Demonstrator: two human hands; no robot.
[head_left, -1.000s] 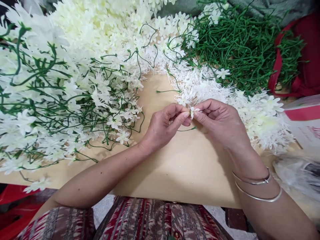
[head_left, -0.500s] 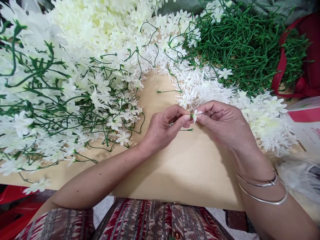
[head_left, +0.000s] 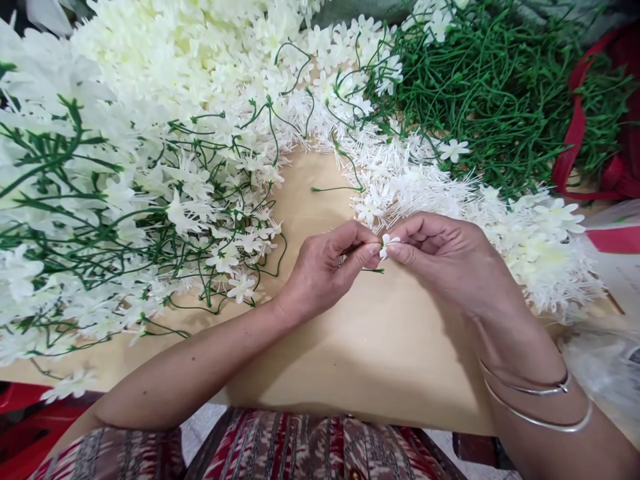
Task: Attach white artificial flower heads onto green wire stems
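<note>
Over the middle of the table, my left hand pinches a thin green artificial stem, whose end pokes out below the fingers. Fingertip to fingertip with it, my right hand is closed on a small white artificial flower. The flower sits at the stem's tip between both hands; how far the two are joined is hidden by the fingers. Just beyond my hands lies a band of loose white blossoms with thin white spikes. A single green stem rests on the table behind my left hand.
White flowers on green stems are heaped at the left. Pale yellow-white blossoms pile up at the back. Bare green stems fill the back right, beside a red strap. Clear plastic lies at the right edge.
Both hands stay together and appear slightly lower in the picture, as does the table. The small flower shows turned a little and closer to my left fingertips.
</note>
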